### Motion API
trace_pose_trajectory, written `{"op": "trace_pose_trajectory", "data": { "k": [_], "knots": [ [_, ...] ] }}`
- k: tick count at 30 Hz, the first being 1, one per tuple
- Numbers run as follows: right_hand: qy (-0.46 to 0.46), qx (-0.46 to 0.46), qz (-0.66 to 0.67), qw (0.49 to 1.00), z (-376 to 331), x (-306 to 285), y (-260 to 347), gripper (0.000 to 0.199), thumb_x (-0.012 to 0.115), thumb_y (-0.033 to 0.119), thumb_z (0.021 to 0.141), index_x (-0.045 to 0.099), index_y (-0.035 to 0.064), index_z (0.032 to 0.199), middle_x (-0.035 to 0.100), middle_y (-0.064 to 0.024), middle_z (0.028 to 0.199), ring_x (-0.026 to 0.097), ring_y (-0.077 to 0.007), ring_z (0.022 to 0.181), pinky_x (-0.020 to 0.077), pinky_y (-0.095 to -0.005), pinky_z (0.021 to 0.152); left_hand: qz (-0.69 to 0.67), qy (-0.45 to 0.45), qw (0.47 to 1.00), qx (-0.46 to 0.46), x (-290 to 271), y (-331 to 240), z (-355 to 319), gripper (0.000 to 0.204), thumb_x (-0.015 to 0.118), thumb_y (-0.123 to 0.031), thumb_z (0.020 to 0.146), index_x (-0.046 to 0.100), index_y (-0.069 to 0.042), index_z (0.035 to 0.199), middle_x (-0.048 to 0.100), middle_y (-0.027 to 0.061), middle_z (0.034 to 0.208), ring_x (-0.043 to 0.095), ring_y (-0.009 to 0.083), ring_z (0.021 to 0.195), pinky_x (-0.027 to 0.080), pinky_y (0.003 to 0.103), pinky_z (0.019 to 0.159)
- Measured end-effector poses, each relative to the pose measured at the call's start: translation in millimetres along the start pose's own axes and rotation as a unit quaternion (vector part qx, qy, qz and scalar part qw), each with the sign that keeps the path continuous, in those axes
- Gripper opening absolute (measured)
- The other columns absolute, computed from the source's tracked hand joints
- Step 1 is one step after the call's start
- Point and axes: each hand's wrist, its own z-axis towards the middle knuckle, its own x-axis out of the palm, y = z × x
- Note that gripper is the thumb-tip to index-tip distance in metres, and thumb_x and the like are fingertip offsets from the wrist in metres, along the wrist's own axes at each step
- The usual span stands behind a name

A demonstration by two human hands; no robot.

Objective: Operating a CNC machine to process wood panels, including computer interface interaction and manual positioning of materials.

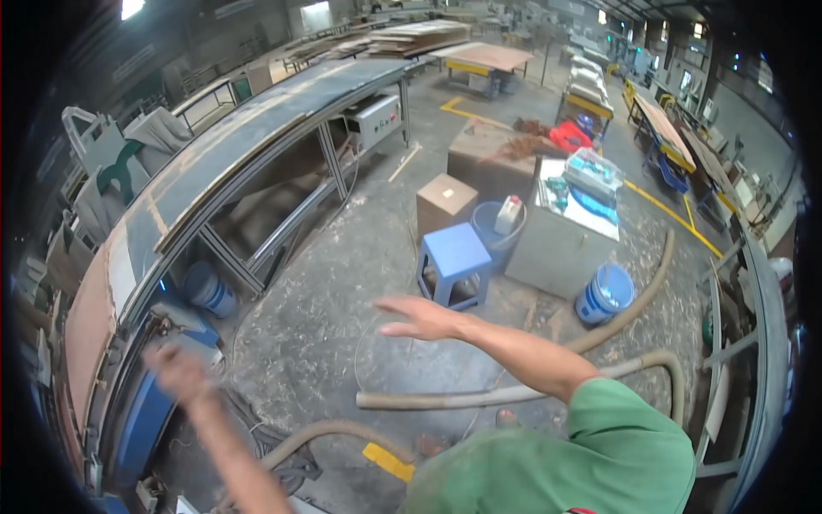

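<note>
I read the right hand (419,319) as empty, fingers spread in mid-air; the left hand (177,370) is blurred, and I cannot tell its grip. Nearer the left hand, just beside it, lies the long blue metal machine casing (147,420), its long axis running forward. Ahead of the right, a square blue plastic stool (456,248) stands on scuffed grey concrete floor (300,343); stacked brown boards (419,36) lie deeper in the workshop.

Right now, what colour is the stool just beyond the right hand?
The stool is blue, seen best in the head view.
</note>
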Motion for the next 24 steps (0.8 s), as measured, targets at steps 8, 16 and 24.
{"op": "trace_pose_trajectory", "data": {
  "k": [8, 16, 24],
  "knots": [
    [0.061, 0.136, 0.031, 0.988, 32.2, 18.8, 59.5, 0.034, 0.059, 0.037, 0.093, 0.056, 0.0036, 0.102, 0.064, -0.0192, 0.083, 0.063, -0.0366, 0.081, 0.0475, -0.0468, 0.073, -0.299, 0.179, 0.845, -0.406, 190.6, -34.3, -144.7, 0.051, 0.05, -0.055, 0.096, 0.058, -0.006, 0.085, 0.041, -0.0009, 0.058, 0.033, 0.0088, 0.04, 0.024, 0.026, 0.036],
    [-0.082, 0.167, 0.088, 0.979, 112.0, -57.0, -69.4, 0.039, 0.058, 0.039, 0.097, 0.058, 0.0053, 0.077, 0.052, -0.0036, 0.056, 0.051, -0.0136, 0.049, 0.0411, -0.0338, 0.045, -0.016, 0.319, 0.91, -0.263, 155.1, 113.7, -132.1, 0.053, 0.057, -0.039, 0.097, 0.05, -0.002, 0.135, 0.063, 0.0142, 0.114, 0.064, 0.019, 0.085, 0.05, 0.03, 0.074],
    [-0.265, 0.374, 0.211, 0.864, 261.2, -253.1, -252.1, 0.02, 0.059, 0.028, 0.096, 0.061, 0.0083, 0.091, 0.041, 0.0061, 0.059, 0.04, -0.0072, 0.044, 0.0289, -0.0242, 0.036, 0.517, 0.417, 0.713, -0.226, -166.0, 310.2, -195.6, 0.035, 0.061, -0.031, 0.086, 0.065, 0.004, 0.088, 0.065, 0.0265, 0.089, 0.062, 0.0441, 0.089, 0.048, 0.052, 0.078]
  ]
}}
